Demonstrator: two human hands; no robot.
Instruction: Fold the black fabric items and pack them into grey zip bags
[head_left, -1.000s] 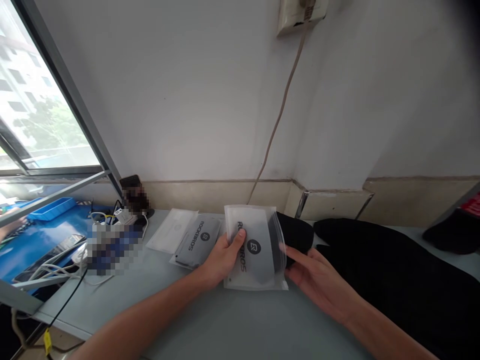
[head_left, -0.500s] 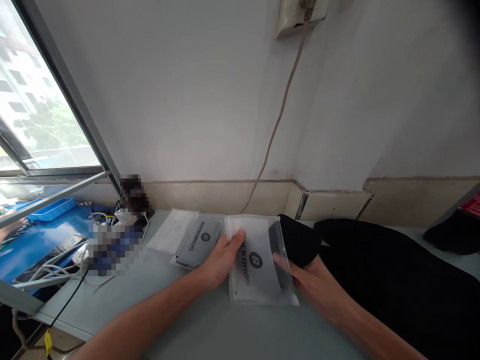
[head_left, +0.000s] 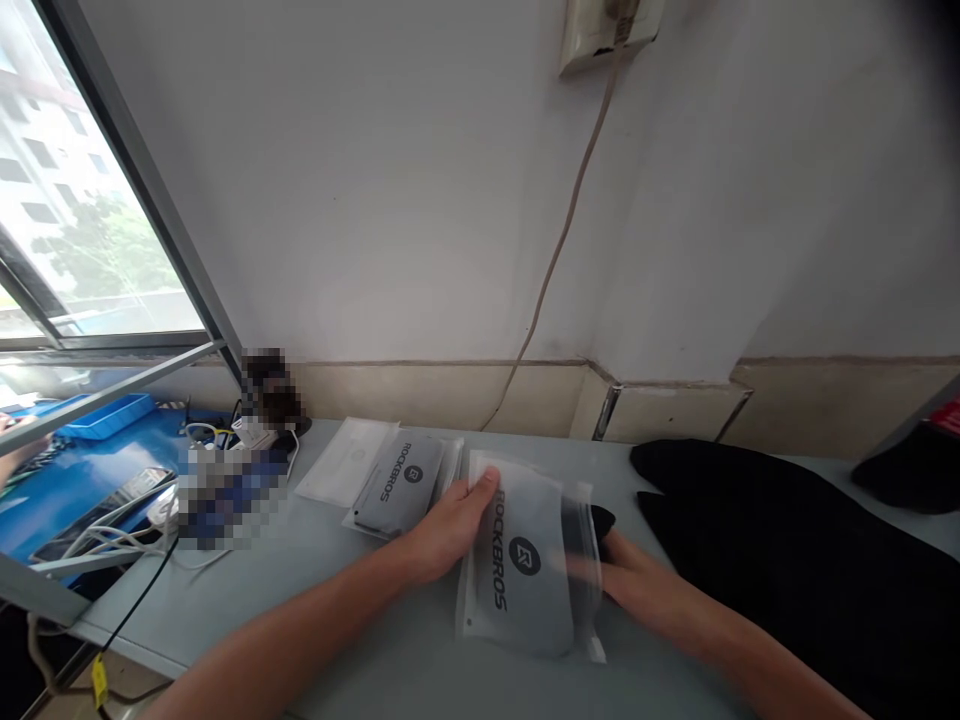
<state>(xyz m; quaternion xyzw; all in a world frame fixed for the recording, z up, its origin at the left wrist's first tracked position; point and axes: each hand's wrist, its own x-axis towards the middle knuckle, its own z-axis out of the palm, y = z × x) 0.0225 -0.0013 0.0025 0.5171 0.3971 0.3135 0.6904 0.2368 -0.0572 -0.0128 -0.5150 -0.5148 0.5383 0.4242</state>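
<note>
A frosted plastic zip bag [head_left: 525, 610] with a ROCKBROS print lies in front of me, its zip edge facing right. My left hand [head_left: 457, 530] is closed on the bag's left side, thumb on top and fingers beneath. At the open right end is my right hand [head_left: 634, 575], its blurred fingertips showing through the clear strip. A folded black cloth piece [head_left: 602, 520] is in that hand, mostly hidden by the bag and fingers. Left of the bag lie more printed bags [head_left: 401, 485] and a whitish bag [head_left: 349, 462].
Black fabric pieces [head_left: 780, 560] cover the right of the grey table [head_left: 360, 620]. Cables [head_left: 97, 535] and a blue tray [head_left: 109, 415] are beyond the metal frame at left. A cord [head_left: 562, 240] hangs from the wall socket [head_left: 600, 45].
The black cloth piece has moved left into the bag's open end, and much less of it shows. The bag has shifted slightly down, and its open edge has lifted apart.
</note>
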